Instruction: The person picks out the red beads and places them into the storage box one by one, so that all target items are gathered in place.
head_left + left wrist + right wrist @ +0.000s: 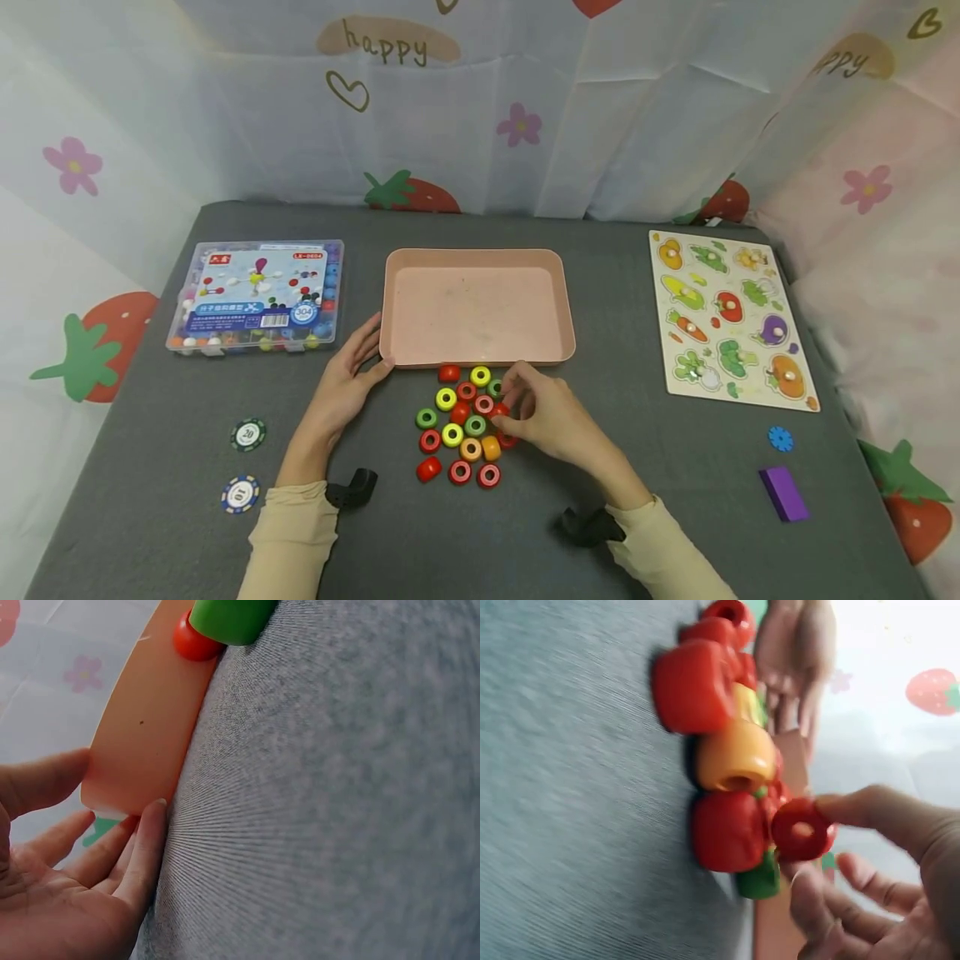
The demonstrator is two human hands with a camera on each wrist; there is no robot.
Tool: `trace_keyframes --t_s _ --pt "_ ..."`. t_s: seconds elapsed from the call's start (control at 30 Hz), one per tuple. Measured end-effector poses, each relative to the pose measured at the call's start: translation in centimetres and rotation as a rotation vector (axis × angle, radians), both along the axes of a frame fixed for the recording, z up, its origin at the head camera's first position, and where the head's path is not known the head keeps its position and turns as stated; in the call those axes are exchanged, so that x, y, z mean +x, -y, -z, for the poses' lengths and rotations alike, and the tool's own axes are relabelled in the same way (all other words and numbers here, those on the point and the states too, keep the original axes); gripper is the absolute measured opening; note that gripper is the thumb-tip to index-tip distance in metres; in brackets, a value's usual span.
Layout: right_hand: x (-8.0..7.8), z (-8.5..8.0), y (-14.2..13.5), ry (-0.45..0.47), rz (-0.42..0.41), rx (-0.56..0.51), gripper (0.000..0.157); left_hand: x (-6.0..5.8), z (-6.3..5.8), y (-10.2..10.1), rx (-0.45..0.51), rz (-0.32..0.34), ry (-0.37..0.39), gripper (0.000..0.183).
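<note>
A shallow pink tray (480, 354) lies at mid-table. My left hand (352, 367) rests at its near left corner, thumb at the front wall and the other fingers along the left side; in the left wrist view the fairly straight fingers (150, 825) touch the corner. In front of the tray lies a cluster of red, yellow, green, orange and pink-red ring beads (452, 435). Over the right side of the cluster, my right hand (551, 417) pinches a red bead (802, 829) between thumb and fingertips, its hole visible in the right wrist view.
On the left stand a clear plastic case (255, 296) of colored pieces and two poker chips, one green (248, 434) and one blue (240, 494). To the right lie a vegetable puzzle board (735, 321), a blue flower-shaped piece (781, 438) and a purple block (784, 493).
</note>
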State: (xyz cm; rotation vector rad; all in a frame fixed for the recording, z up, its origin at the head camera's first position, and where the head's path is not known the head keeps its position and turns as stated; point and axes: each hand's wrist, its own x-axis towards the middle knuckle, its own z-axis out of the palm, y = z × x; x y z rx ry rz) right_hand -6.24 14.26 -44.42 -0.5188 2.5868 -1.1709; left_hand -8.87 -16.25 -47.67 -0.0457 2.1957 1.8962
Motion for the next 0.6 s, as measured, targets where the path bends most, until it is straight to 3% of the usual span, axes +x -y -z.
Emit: trace_keyframes --t_s 0.17,0.37,0.5,0.6 --pt "-1.3 -0.6 0.0 -0.038 -0.013 -0.149 0.037 0.1 0.1 0.0 0.007 -0.002 -0.007 0.065" --pt "-3.7 -0.7 0.8 -0.033 0.089 -0.305 0.04 0.1 0.1 0.0 0.006 0.004 -0.007 0.065" --pt "-5.7 -0.2 1.6 -0.065 0.157 -0.325 0.034 0.1 0.0 0.0 0.005 0.003 -0.005 0.064" --pt "-7.0 0.5 2.2 -0.083 0.195 -0.267 0.031 0.1 -0.1 -0.1 0.01 0.002 -0.007 0.064"
